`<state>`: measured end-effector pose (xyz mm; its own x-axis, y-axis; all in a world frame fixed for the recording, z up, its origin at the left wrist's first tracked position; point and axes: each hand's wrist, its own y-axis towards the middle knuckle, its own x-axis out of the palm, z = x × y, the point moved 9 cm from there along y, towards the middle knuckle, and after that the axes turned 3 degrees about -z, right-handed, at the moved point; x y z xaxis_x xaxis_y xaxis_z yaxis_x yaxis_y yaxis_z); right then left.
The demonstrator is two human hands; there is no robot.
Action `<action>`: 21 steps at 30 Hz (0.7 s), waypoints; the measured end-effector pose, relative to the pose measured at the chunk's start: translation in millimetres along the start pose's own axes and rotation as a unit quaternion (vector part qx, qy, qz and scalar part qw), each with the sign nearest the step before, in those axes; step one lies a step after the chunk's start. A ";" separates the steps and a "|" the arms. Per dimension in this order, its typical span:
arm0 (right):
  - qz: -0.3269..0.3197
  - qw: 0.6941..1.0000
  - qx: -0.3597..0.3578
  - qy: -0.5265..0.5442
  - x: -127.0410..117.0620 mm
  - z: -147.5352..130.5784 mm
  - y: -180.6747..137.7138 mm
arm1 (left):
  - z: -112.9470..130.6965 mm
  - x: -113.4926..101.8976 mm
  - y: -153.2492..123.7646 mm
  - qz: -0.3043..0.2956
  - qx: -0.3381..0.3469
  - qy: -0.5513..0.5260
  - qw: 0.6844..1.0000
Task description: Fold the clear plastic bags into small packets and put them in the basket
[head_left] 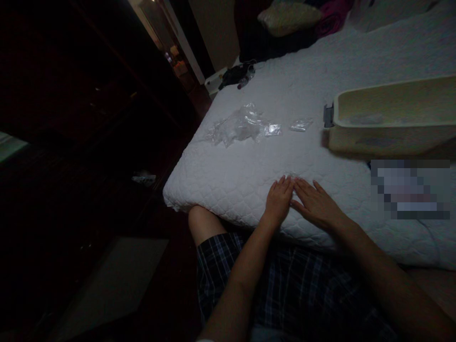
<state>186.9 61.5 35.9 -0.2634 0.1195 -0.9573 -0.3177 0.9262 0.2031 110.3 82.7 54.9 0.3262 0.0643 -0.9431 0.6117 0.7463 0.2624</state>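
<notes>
Both of my hands rest side by side near the front edge of a white quilted mattress. My left hand lies palm down with its fingers stretched forward. Beside it, my right hand has its fingers out and the thumb apart, its fingertips meeting those of the left. A small glint of what looks like clear plastic shows just past the fingertips; most of it is hidden. Farther back lie a crumpled clear plastic wrapper, a small clear bag and another small clear bag.
A beige plastic bin with a grey latch stands on the right. Nearer me is a blurred-out patch with a cable. Dark items lie at the far corner, a pillow-like bundle behind. The floor at left is dark.
</notes>
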 end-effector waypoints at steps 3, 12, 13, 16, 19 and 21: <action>0.001 1.000 0.000 -0.009 0.7 0.6 -1.0 | -7.5 0.1 1.3 -0.007 -0.031 0.023 0.999; 0.005 1.000 0.011 -0.002 -1.1 4.0 -3.4 | -12.1 0.6 -1.3 -0.019 -0.043 0.006 0.999; 0.011 1.000 0.013 0.003 -4.8 3.6 -3.0 | -12.0 1.5 -1.6 -0.018 -0.040 0.007 0.999; 0.061 0.998 0.014 0.023 -22.4 0.9 -2.3 | -12.0 2.5 -1.9 -0.012 -0.041 0.005 0.999; 0.090 0.995 -0.016 0.027 -31.3 -6.9 -0.8 | -12.7 1.8 -1.5 -0.012 -0.049 -0.002 0.999; 0.068 0.997 -0.029 0.021 -24.6 -9.4 1.7 | -13.3 1.4 -1.0 -0.016 -0.051 -0.008 0.999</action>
<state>184.3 56.7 61.8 -0.3459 0.2271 -0.9104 -0.3280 0.8798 0.3440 100.6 90.8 50.6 0.3192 0.0292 -0.9473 0.5460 0.8113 0.2090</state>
